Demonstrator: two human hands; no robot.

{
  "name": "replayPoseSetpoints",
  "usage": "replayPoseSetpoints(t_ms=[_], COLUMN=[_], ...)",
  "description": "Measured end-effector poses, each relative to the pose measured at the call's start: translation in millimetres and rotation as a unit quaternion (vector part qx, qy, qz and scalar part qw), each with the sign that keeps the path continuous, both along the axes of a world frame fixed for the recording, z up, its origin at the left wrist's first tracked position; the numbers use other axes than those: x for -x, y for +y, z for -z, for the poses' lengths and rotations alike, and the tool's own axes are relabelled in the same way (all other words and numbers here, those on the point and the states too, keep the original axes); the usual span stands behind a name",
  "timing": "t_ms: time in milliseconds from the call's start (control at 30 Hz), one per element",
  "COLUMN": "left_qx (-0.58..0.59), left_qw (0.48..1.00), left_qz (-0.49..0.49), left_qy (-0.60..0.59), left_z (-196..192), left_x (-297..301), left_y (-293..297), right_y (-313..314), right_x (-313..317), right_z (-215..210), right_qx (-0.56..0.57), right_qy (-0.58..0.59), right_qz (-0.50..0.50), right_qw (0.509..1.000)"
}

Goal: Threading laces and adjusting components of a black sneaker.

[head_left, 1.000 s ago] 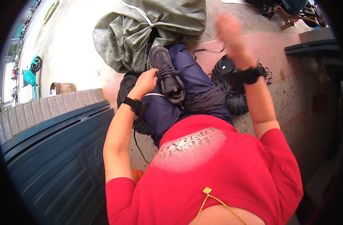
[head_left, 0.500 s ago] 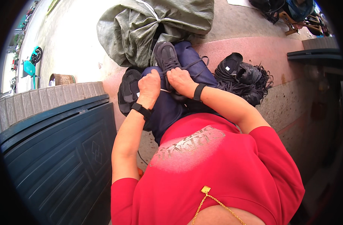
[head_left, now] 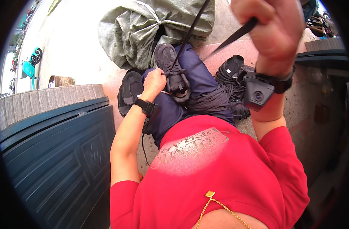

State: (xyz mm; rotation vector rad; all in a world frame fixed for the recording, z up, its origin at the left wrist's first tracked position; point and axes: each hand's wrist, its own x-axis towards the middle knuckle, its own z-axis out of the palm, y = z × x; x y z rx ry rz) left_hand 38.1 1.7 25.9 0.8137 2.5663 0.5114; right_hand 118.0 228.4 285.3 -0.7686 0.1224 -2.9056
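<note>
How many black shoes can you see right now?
3: one shoe on the lap under the left hand, one beside the left knee, one by the right wrist. More may be hidden.

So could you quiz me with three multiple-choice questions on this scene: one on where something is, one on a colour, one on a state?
1. Where does the black shoe rest?
A. on the person's lap
B. on the dark door
C. on the grey sack

2. What colour is the shirt?
A. green
B. red
C. white

3. How is the lace?
A. lying loose on the floor
B. knotted in a bow
C. pulled taut upward

Answers:
1. A, the shoe sits on the dark blue trousers, with the left hand at its side.
2. B, the shirt is red across the chest and sleeves.
3. C, the right hand is raised high, gripping the lace, which runs straight from the shoe.
</note>
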Motion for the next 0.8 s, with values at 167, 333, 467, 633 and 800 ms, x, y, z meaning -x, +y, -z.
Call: replayPoseSetpoints(t_ms=[167, 333, 467, 633, 800], left_qx=[-0.061, -0.184, -0.158, -0.232, -0.524], left_qw=[0.995, 0.939, 0.866, 0.845, 0.684], left_qz=[-0.001, 0.034, 0.12, 0.123, -0.167], left_qy=[-0.084, -0.289, -0.459, -0.466, -0.479], left_z=[-3, -42, -83, -100, -78], left_x=[17, 24, 19, 30, 130], left_y=[2, 26, 38, 29, -69], right_y=[12, 5, -4, 11, 124], right_x=[-12, 22, 34, 9, -25], right_z=[-18, -11, 0, 19, 85], right_qx=[-0.192, -0.185, -0.153, -0.312, -0.201], right_qy=[0.055, 0.203, 0.18, -0.12, -0.338], right_qz=[0.054, -0.038, -0.005, 0.308, 0.452], right_qw=[0.978, 0.961, 0.972, 0.891, 0.8])
